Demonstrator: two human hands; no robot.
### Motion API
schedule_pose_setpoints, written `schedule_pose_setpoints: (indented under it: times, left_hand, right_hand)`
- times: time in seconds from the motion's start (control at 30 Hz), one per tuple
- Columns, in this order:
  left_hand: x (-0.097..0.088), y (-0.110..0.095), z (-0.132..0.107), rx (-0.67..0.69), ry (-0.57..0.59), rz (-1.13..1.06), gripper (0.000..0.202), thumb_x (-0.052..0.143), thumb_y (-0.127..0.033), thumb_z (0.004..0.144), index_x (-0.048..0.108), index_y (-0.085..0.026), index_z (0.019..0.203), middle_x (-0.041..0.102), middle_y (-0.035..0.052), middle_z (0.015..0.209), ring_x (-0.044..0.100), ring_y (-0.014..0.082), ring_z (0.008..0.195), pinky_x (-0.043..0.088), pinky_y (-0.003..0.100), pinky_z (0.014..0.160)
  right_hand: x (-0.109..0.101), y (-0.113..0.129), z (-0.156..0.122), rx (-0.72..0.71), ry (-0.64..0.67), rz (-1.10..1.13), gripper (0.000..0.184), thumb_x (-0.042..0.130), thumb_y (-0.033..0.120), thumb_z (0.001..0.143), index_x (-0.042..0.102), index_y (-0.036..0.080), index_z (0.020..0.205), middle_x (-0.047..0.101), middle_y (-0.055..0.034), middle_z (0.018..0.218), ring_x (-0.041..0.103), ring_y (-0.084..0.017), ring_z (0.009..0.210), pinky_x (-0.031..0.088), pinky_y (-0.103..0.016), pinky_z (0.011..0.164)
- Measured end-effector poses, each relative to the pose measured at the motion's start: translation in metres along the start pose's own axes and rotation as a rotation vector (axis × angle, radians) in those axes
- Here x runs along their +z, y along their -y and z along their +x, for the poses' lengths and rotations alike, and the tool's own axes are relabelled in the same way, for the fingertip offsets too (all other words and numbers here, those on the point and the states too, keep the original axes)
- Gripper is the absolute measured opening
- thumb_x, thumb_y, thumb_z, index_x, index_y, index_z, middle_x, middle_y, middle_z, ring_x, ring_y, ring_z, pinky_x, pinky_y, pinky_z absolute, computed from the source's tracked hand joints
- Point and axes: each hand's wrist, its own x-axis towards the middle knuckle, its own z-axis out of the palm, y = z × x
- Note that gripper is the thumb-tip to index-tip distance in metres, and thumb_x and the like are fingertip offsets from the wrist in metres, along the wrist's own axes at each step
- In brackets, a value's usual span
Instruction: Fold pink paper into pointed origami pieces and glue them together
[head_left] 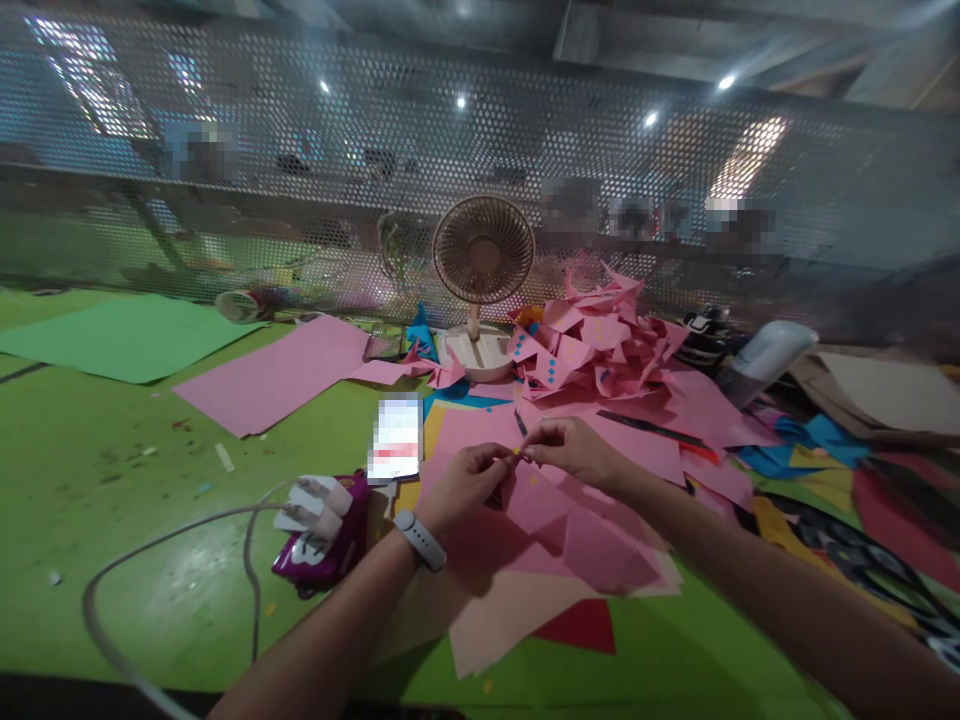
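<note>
My left hand (476,478), with a white watch band on the wrist, is closed in a pinch. My right hand (571,450) pinches from the other side, its fingertips almost meeting the left ones. Between them is a tiny yellow piece (516,452), perhaps paper; the fingers cover much of it. Both hands are over pink paper sheets (607,545), some cut or folded. Just beyond the fingertips lies a thin dark pen-like tool (520,422). Peach paper (499,615) and a red sheet (581,628) stick out below the pink ones.
A phone (396,440) with a lit screen lies left of my hands, near a purple case (322,550) and a white plug (315,508) with a looping cable. Behind stand a small fan (484,250) and a heap of pink paper pieces (592,340). A white bottle (769,360) leans right.
</note>
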Motion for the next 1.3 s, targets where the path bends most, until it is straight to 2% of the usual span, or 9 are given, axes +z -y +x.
schedule_pose_setpoints:
  times: [0.2,0.3,0.4,0.47,0.6,0.8,0.93,1.07,1.3]
  left_hand:
    - [0.001,-0.008,-0.005,-0.179,-0.009,-0.149,0.04,0.064,-0.038,0.073,0.057,-0.016,0.106,0.062,0.005,0.079,0.057,0.0124,0.063,0.052,0.028,0.058]
    - [0.003,-0.009,-0.006,-0.219,0.023,-0.248,0.052,0.072,-0.029,0.067,0.052,-0.017,0.114,0.061,0.0022,0.072,0.057,0.0118,0.064,0.053,0.032,0.064]
    - [0.007,-0.007,-0.007,-0.211,0.044,-0.302,0.054,0.073,-0.028,0.068,0.05,-0.018,0.115,0.056,-0.0031,0.064,0.055,0.0096,0.06,0.052,0.034,0.068]
    - [0.01,-0.006,-0.008,-0.203,0.051,-0.322,0.054,0.072,-0.029,0.069,0.049,-0.018,0.116,0.057,-0.003,0.065,0.056,0.0106,0.063,0.052,0.035,0.071]
    - [0.011,-0.005,-0.008,-0.182,0.056,-0.275,0.055,0.07,-0.028,0.07,0.048,-0.02,0.12,0.061,-0.0004,0.073,0.059,0.0119,0.07,0.05,0.033,0.073]
    - [0.01,-0.005,-0.007,-0.131,0.074,-0.227,0.056,0.068,-0.029,0.072,0.046,-0.02,0.123,0.06,-0.0013,0.072,0.056,0.0097,0.066,0.047,0.029,0.071]
    - [0.011,-0.006,-0.007,-0.114,0.076,-0.21,0.057,0.069,-0.03,0.071,0.047,-0.02,0.123,0.057,-0.0019,0.069,0.054,0.0098,0.064,0.046,0.028,0.069]
    - [0.01,-0.006,-0.007,-0.084,0.094,-0.228,0.058,0.069,-0.031,0.072,0.045,-0.02,0.124,0.056,-0.0018,0.07,0.054,0.0112,0.065,0.047,0.033,0.072]
    - [0.011,-0.006,-0.007,-0.026,0.12,-0.263,0.056,0.068,-0.03,0.072,0.046,-0.019,0.123,0.052,-0.0036,0.064,0.049,0.0099,0.062,0.046,0.032,0.07]
  right_hand:
    - [-0.02,0.015,-0.013,0.0,-0.061,0.0,0.023,0.065,0.036,0.07,0.065,0.014,0.078,0.062,-0.0015,0.07,0.053,-0.011,0.063,0.042,-0.024,0.061]
    - [-0.026,0.024,-0.031,0.103,-0.054,0.014,0.026,0.066,0.038,0.069,0.066,0.014,0.079,0.061,-0.0013,0.068,0.051,-0.01,0.058,0.04,-0.022,0.054]
    - [-0.021,0.028,-0.048,0.212,0.025,0.071,0.026,0.065,0.038,0.07,0.065,0.015,0.081,0.061,-0.0007,0.066,0.05,-0.009,0.053,0.039,-0.021,0.049]
    - [-0.015,0.028,-0.055,0.245,0.065,0.075,0.022,0.065,0.035,0.071,0.065,0.015,0.08,0.061,-0.0001,0.064,0.049,-0.008,0.05,0.038,-0.021,0.047]
    - [-0.008,0.024,-0.055,0.278,0.047,0.029,0.015,0.063,0.029,0.071,0.065,0.015,0.076,0.063,-0.0008,0.066,0.048,-0.008,0.049,0.036,-0.021,0.045]
    - [-0.007,0.021,-0.05,0.217,0.034,-0.036,0.011,0.061,0.023,0.071,0.066,0.014,0.075,0.066,-0.0032,0.07,0.055,-0.012,0.059,0.039,-0.022,0.053]
    - [-0.005,0.026,-0.049,0.164,0.028,-0.225,0.012,0.059,0.023,0.073,0.068,0.016,0.076,0.067,-0.0031,0.071,0.056,-0.014,0.062,0.039,-0.023,0.055]
    - [-0.003,0.036,-0.048,0.093,0.013,-0.42,0.015,0.056,0.023,0.075,0.069,0.017,0.077,0.067,-0.0027,0.074,0.057,-0.015,0.067,0.039,-0.023,0.058]
    - [-0.001,0.043,-0.046,0.023,0.011,-0.568,0.017,0.053,0.02,0.076,0.069,0.017,0.079,0.067,-0.0027,0.075,0.057,-0.014,0.067,0.036,-0.023,0.059]
